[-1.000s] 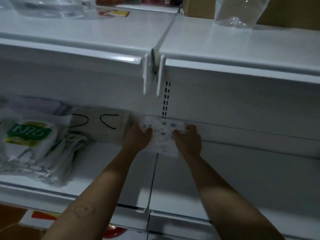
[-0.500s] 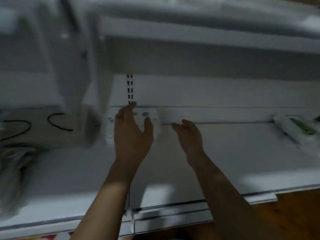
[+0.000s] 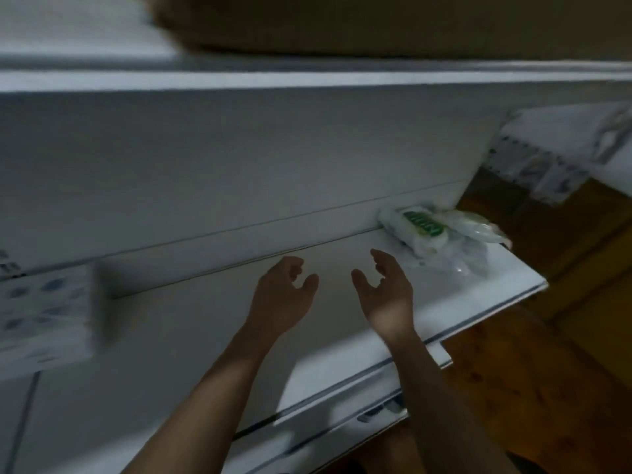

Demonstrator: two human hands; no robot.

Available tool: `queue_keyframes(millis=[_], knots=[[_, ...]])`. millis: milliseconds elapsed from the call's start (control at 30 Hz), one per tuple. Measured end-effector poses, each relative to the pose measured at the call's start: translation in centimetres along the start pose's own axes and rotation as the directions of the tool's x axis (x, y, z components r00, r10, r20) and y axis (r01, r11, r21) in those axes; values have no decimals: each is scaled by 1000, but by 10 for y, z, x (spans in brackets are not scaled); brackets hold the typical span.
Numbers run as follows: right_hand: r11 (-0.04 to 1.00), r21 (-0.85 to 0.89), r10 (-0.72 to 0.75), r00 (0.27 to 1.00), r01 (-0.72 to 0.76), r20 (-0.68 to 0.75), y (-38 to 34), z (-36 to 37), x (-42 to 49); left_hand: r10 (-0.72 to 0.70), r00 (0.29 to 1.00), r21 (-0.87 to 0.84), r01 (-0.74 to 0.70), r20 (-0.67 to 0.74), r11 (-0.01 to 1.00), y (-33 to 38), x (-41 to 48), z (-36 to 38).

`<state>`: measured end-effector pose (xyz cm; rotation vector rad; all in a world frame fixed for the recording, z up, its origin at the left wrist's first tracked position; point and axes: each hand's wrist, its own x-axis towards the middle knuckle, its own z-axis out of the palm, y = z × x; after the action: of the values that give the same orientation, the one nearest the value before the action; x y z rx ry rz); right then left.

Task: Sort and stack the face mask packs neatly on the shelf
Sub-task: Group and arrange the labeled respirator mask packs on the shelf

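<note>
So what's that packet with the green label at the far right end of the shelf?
It looks like a face mask pack: white contents in clear, crinkly plastic with a green label, its print too blurred to read. It lies flat and skewed at the right end of the white shelf, near the back panel, with more clear plastic packaging under and beside it. Nothing grips it; the right hand hovers open just short of it.

Two slim forearms, bare right down to the bottom edge of the view, seen over the white shelf (image 3: 212, 336). The left hand (image 3: 280, 295) and right hand (image 3: 384, 297) are bare too. A brighter patch of light falls on the right wrist, nearer the shelf's right end. Finer detail is blurred.
</note>
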<state>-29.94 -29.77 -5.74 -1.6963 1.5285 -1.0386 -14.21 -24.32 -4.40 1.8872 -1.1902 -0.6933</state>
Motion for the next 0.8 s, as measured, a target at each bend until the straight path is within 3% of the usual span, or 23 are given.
queue_keyframes(millis=[200,267,333,400,467,533,667,800], knots=[[999,10,47,975,-46,-217,71,-114,81,-161,973,-226,197,168,954,73,37,112],[997,-37,58,971,-68,-232,91,-142,109,-219,960,-306,265,174,915,91,53,138],[989,-146,-27,963,-13,-268,107,-162,136,-276,946,-363,321,170,875,105,70,160],[934,-358,-103,969,17,-224,116,-174,163,-334,929,-399,370,160,839,116,85,177],[799,-601,-31,998,-12,-62,121,-182,191,-374,912,-441,409,168,799,125,100,190],[729,-685,45,996,21,79,124,-183,211,-416,891,-486,448,180,750,130,112,202],[835,-544,19,983,85,182,140,-171,226,-507,843,-561,511,178,652,126,125,226],[868,-488,-79,996,88,39,154,-166,216,-480,865,-566,471,146,676,113,127,234]])
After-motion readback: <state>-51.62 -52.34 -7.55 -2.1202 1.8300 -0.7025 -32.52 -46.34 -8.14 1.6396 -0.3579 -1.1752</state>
